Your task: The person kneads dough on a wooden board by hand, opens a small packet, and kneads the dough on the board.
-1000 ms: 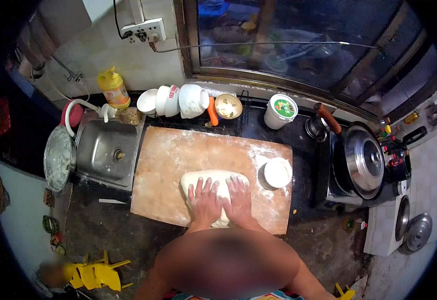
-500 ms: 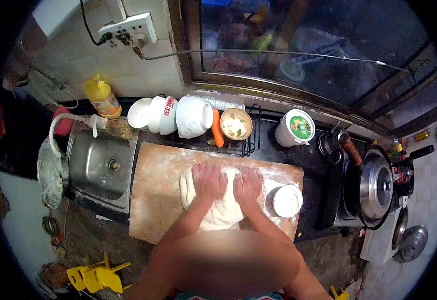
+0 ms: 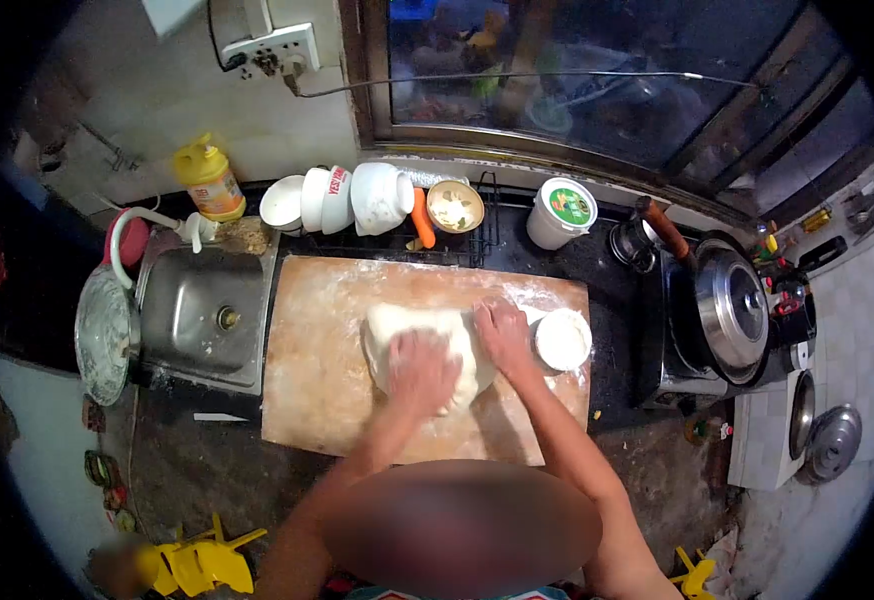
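Dough (image 3: 395, 327) on the board (image 3: 312, 350), with the small tub (image 3: 563, 340) to its right. Left of the board, the sink (image 3: 182, 290), with the bottle (image 3: 214, 188) behind it; to the right, the stove (image 3: 669, 370), with the pan (image 3: 729, 305) on top. Behind the board, the bowls (image 3: 377, 200), then the bucket (image 3: 557, 215) farther right, all before the window (image 3: 557, 110).

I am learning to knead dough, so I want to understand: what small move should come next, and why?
Probably fold the dough's right side inward: the left hand rests on its middle, the right hand is at the far right edge, and the surface looks uneven.
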The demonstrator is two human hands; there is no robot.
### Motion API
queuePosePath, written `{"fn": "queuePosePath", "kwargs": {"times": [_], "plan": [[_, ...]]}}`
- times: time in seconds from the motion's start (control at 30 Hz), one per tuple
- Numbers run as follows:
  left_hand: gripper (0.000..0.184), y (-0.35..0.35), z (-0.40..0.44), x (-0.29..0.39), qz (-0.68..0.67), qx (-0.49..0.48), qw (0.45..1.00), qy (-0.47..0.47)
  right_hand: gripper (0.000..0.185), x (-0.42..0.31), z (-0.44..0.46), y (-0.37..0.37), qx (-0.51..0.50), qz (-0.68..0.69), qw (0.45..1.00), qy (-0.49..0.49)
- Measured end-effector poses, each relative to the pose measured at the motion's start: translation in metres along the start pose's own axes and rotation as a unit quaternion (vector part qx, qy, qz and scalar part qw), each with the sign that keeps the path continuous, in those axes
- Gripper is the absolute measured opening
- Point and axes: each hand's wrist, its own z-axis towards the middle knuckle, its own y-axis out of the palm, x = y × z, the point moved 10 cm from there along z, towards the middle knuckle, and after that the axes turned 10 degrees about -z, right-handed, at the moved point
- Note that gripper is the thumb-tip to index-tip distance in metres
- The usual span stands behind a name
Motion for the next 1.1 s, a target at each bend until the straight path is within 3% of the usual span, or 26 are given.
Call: {"fn": "queuePosePath", "kwargs": {"times": [0.03, 0.1, 0.13, 0.2, 0.23, 0.33, 0.37, 0.57, 0.87, 0.9, 1.03, 1.1], "plan": [[0.042, -0.009, -0.034, 0.021, 0.011, 0.034, 0.999, 0.023, 0.040, -0.011, -0.021, -0.006, 0.035, -0.009, 0.999, -0.025], [0.041, 0.005, -0.094, 0.036, -0.004, 0.005, 1.000, 0.009, 0.043, -0.031, -0.067, 0.008, 0.059, -0.076, 0.990, -0.100], [0.042, 0.011, -0.110, 0.037, -0.028, -0.042, 0.999, -0.016, 0.046, -0.039, -0.092, 0.025, 0.048, -0.133, 0.979, -0.148], [0.043, 0.018, -0.140, 0.034, -0.079, -0.134, 0.985, -0.070, 0.050, -0.043, -0.134, 0.024, 0.092, -0.109, 0.974, -0.174], [0.049, 0.003, -0.141, 0.036, -0.094, -0.024, 0.995, -0.005, 0.052, -0.044, -0.151, 0.022, 0.111, -0.096, 0.971, -0.186], [0.053, -0.019, -0.107, 0.035, 0.046, 0.055, 0.997, 0.043, 0.055, -0.032, -0.162, 0.036, 0.117, -0.095, 0.973, -0.172], [0.056, 0.002, -0.102, 0.013, 0.045, 0.043, 0.998, 0.004, 0.061, -0.024, -0.158, 0.044, 0.101, -0.092, 0.979, -0.154], [0.052, 0.022, -0.071, -0.019, 0.022, 0.120, 0.992, -0.013, 0.061, -0.013, -0.103, 0.048, 0.098, -0.087, 0.979, -0.159], [0.034, 0.034, 0.074, -0.075, -0.003, 0.109, 0.994, -0.023, 0.031, 0.014, 0.028, 0.046, 0.160, -0.085, 0.981, -0.069], [0.032, 0.037, 0.086, -0.081, 0.000, 0.111, 0.994, -0.022, 0.029, 0.017, 0.040, 0.043, 0.203, -0.090, 0.972, -0.075], [0.025, 0.049, 0.125, -0.098, 0.028, 0.077, 0.996, -0.043, 0.031, 0.028, 0.086, 0.054, 0.071, -0.118, 0.990, -0.002], [0.030, 0.049, 0.130, -0.092, 0.047, -0.001, 0.996, -0.073, 0.031, 0.017, 0.089, 0.058, 0.044, -0.189, 0.978, -0.070]]}}
